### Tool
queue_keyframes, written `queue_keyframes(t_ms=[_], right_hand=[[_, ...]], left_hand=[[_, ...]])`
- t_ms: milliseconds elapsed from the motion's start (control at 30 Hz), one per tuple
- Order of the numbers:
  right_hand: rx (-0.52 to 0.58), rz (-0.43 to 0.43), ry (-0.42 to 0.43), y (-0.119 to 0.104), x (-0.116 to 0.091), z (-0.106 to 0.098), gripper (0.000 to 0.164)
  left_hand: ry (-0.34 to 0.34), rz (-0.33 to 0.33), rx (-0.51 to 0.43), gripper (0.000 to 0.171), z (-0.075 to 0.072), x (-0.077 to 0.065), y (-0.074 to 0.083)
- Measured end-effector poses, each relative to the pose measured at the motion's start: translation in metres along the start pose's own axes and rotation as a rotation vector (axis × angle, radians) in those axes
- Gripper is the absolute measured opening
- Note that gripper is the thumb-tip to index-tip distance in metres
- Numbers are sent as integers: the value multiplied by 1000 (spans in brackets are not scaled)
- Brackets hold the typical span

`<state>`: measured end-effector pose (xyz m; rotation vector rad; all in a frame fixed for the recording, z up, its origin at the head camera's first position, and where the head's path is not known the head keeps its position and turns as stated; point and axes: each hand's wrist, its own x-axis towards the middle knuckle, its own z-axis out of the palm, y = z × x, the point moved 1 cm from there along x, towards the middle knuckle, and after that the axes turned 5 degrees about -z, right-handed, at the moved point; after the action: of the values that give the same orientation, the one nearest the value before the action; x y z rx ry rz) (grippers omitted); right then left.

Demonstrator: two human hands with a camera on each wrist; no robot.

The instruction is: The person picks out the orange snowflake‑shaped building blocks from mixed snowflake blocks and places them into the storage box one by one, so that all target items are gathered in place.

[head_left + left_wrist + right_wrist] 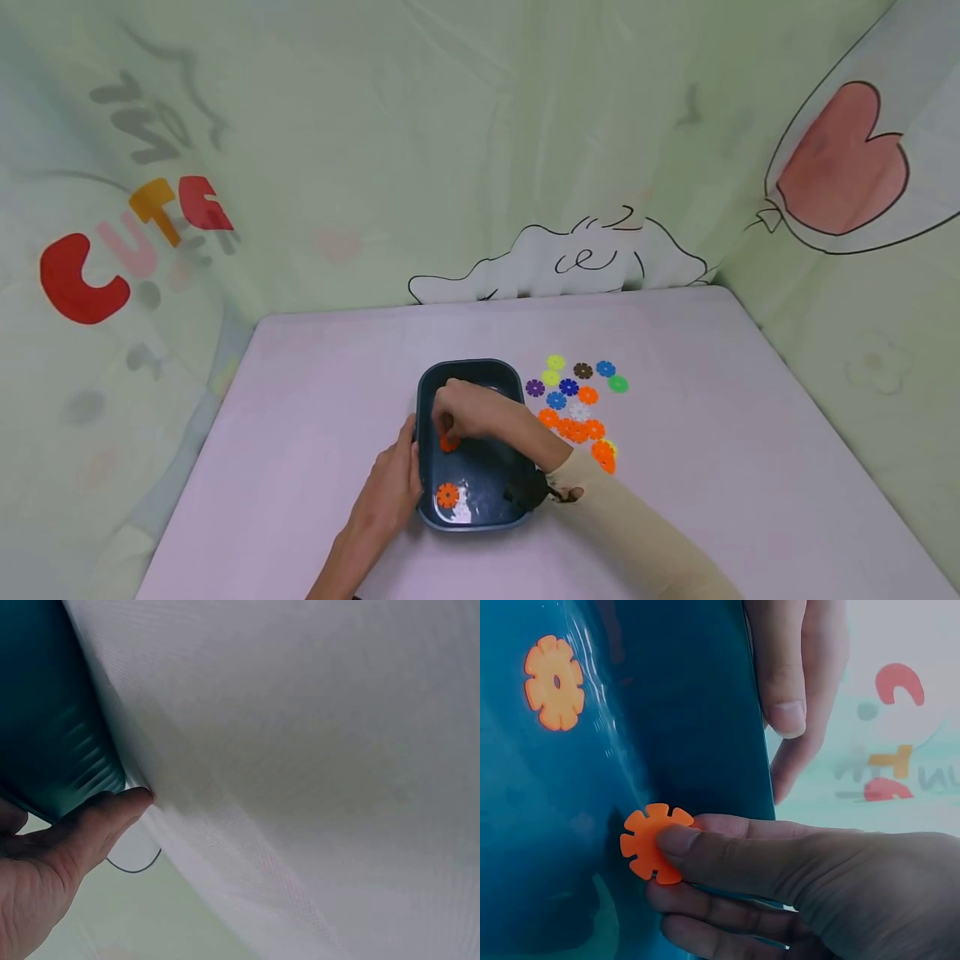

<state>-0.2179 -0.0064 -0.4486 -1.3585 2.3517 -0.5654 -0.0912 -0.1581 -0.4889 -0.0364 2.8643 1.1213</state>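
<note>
A dark blue-green rectangular tray (pixel 483 471) lies on the table. My right hand (pixel 474 410) is inside it, near the left wall, pinching an orange notched plastic disc (pixel 643 846) between thumb and fingers; the right wrist view shows the disc tilted face-on. A second orange notched disc (pixel 447 495) lies flat on the tray floor towards the front. Along the tray's outer left side, my left hand (pixel 388 483) rests with its fingers extended against the wall. The left wrist view has that hand's fingers (pixel 112 814) at the tray's lower edge.
Right of the tray, loose notched discs lie scattered: several orange discs (pixel 576 431) bunched together, a green disc (pixel 618 384), a brown disc (pixel 582 371), plus yellow, blue, purple and white ones. Pale printed curtains (pixel 360 167) hang behind and beside the table (pixel 750 467).
</note>
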Motion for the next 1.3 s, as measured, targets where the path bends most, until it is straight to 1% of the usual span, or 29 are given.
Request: queue_keyframes(t_ms=[100,267,533,800,1100,1300], right_hand=[[19,-9,-21,0,2,2,8],[10,-8,-47,-2,4,5,9],[15,17,-63,-3,5,8,11],[-23,39,-79,-5,5,12,11],[-11,61,-129,-8,6,14,10],[-23,69,-149,-9,8,17,10]], left_hand=[[1,-5,7,55,0,0,0],[5,3,5,54,0,0,-1],[15,10,9,55,0,0,0],[15,3,5,55,-1,-2,2],[27,17,27,54,0,0,2],[26,3,21,54,0,0,1]])
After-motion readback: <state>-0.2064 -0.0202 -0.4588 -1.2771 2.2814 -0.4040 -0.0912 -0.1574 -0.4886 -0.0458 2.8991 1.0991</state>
